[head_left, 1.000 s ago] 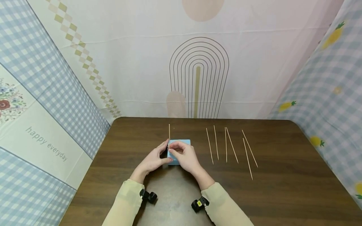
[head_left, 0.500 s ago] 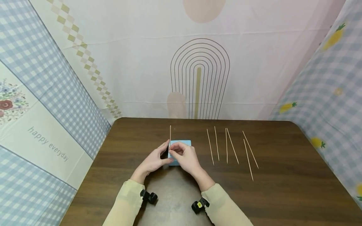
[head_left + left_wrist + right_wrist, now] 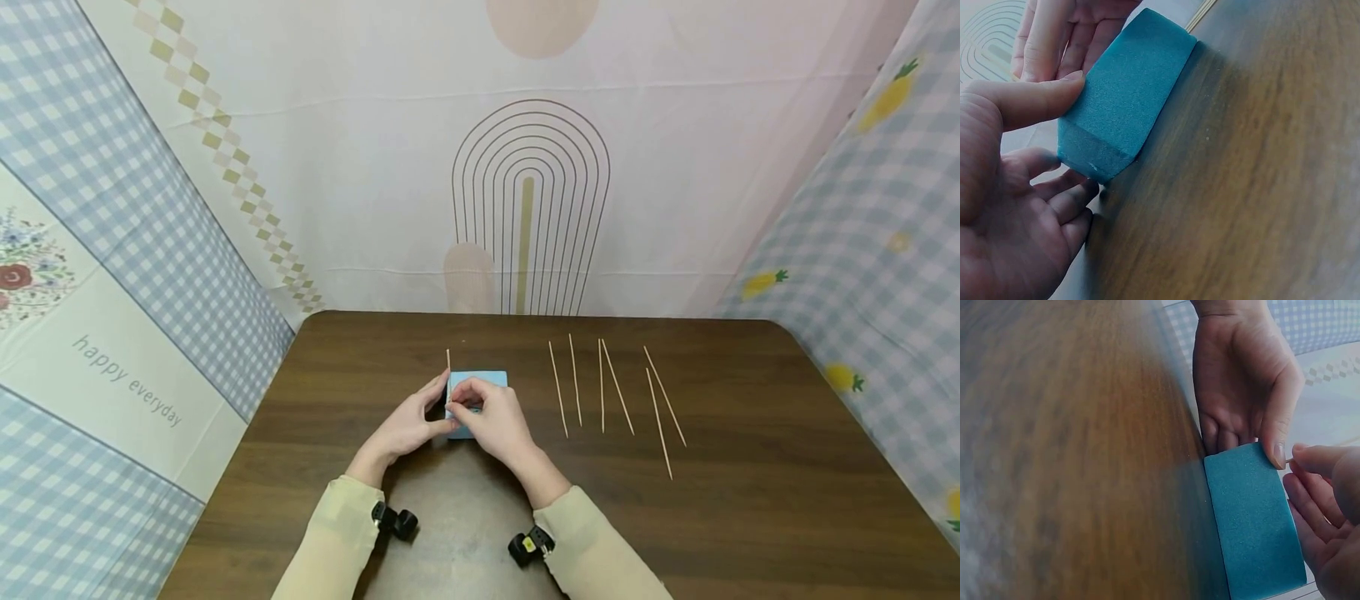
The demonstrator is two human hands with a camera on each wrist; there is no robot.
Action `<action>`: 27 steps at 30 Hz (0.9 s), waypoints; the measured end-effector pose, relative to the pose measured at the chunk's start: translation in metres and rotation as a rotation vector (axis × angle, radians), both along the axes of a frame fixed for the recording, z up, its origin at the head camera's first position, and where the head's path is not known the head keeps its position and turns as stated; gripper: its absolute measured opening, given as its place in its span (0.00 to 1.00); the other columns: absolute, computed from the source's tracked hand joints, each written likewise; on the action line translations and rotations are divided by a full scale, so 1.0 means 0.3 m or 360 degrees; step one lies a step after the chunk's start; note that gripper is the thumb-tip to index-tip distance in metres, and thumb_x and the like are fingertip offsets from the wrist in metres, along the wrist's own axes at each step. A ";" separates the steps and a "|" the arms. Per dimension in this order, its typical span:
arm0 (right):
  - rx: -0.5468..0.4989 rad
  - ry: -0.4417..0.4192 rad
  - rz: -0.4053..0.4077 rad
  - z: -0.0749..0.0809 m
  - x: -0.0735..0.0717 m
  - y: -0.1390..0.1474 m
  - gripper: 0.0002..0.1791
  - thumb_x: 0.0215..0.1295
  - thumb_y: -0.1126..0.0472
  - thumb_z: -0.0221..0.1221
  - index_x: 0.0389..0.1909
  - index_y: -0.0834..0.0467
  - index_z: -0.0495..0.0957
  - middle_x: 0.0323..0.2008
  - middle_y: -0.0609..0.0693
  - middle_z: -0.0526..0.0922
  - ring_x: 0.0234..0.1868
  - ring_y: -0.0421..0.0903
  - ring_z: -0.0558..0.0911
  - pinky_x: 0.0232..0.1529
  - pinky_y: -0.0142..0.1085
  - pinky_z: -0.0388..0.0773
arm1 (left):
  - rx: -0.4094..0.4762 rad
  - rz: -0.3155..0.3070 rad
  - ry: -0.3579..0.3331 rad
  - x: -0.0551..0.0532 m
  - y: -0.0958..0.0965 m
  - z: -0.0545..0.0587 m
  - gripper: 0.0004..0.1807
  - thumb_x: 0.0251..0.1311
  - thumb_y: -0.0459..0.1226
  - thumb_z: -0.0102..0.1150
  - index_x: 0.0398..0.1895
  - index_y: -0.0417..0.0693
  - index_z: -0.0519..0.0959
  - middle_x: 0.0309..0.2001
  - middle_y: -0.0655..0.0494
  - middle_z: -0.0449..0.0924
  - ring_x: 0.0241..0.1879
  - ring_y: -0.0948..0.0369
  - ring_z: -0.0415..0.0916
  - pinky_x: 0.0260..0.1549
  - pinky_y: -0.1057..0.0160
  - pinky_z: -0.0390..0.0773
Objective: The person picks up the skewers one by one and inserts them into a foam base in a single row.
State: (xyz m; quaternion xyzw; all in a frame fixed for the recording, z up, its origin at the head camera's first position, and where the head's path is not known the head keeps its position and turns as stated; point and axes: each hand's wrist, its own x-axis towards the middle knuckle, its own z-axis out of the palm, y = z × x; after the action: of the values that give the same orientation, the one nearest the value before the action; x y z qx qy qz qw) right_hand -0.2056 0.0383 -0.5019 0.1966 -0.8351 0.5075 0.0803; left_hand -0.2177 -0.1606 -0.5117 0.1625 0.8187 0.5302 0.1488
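A light blue foam-like block (image 3: 491, 378) sits on the brown table, its near side teal in the left wrist view. My left hand (image 3: 407, 427) holds it at its left end, thumb (image 3: 1054, 97) on the near upper edge and fingers round the end. Between thumb and fingertips my right hand (image 3: 495, 418) pinches a thin wooden stick (image 3: 448, 360) that stands upright over the block's left end. A short bit of the stick (image 3: 1289, 460) shows beside the left thumb in the right wrist view. Its lower end is hidden by my fingers.
Several more thin wooden sticks (image 3: 575, 381) lie loosely on the table (image 3: 750, 433) right of the block, some in pairs. Patterned cloths hang behind the table (image 3: 375, 167) and along both sides.
The upright stick's top has dropped lower over the block, and the right fingertips have come down slightly with it. The left hand and the block stay in place.
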 end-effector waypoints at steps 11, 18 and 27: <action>0.0042 0.0060 -0.0061 0.006 0.009 -0.007 0.04 0.68 0.63 0.74 0.39 0.53 0.87 0.34 0.42 0.90 0.40 0.42 0.91 0.43 0.41 0.87 | -0.0028 -0.0002 0.0017 -0.002 -0.002 -0.003 0.53 0.68 0.39 0.73 0.89 0.50 0.49 0.87 0.47 0.44 0.84 0.46 0.45 0.77 0.38 0.53; 0.0055 0.0051 -0.0062 0.005 0.007 -0.007 0.04 0.68 0.63 0.74 0.38 0.54 0.87 0.34 0.43 0.91 0.40 0.44 0.91 0.43 0.44 0.87 | -0.0029 -0.0010 0.0007 -0.004 -0.003 -0.004 0.53 0.69 0.40 0.72 0.89 0.50 0.49 0.87 0.48 0.43 0.85 0.47 0.43 0.77 0.39 0.53; 0.0089 0.0030 -0.0047 0.009 0.004 -0.006 0.05 0.68 0.63 0.74 0.40 0.55 0.87 0.36 0.44 0.90 0.41 0.43 0.90 0.46 0.42 0.86 | -0.0041 -0.0027 0.0057 -0.011 -0.004 -0.012 0.51 0.70 0.39 0.71 0.88 0.48 0.50 0.87 0.47 0.44 0.84 0.45 0.46 0.77 0.39 0.54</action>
State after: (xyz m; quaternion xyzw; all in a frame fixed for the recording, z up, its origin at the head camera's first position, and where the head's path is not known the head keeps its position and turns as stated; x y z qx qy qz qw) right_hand -0.2043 0.0364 -0.4993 0.1913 -0.8509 0.4808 0.0902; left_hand -0.2210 -0.1618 -0.5153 0.1768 0.8266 0.5154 0.1407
